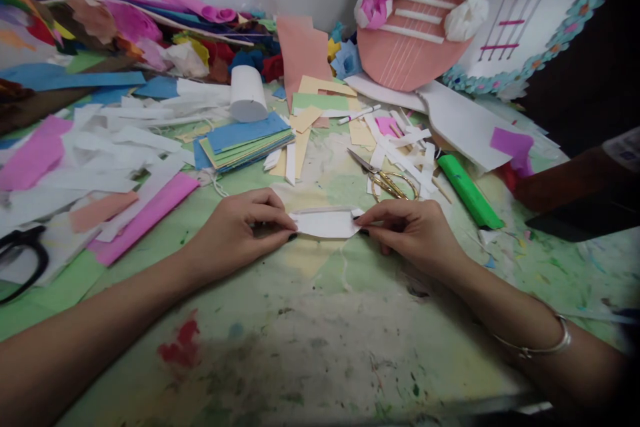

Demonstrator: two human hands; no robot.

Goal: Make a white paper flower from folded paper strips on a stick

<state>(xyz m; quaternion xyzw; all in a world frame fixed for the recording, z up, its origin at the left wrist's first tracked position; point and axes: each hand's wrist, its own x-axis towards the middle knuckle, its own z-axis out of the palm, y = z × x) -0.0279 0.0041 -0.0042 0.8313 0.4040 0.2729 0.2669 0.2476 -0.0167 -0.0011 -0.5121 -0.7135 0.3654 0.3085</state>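
A small white strip of paper (pixel 327 224) is stretched between my two hands, low over the tabletop. My left hand (pixel 245 227) pinches its left end between thumb and fingers. At the right end, my right hand (pixel 413 227) grips the paper the same way, and a bit of the strip looks folded up there. The lower edge of the strip bows slightly downward. Just beyond my right hand lie gold-handled scissors (pixel 385 177), pointing up and left. A stack of blue, green and yellow paper pieces (pixel 245 140) sits beyond my left hand.
White paper strips and pink sheets (pixel 145 220) cover the left side, with black scissor handles (pixel 30 260) at the edge. A white roll (pixel 248 93), a green tube (pixel 470 190) and a pen (pixel 360 114) lie farther off. A paper guitar (pixel 415 57) stands behind. Another person's arm (pixel 575 177) is at right.
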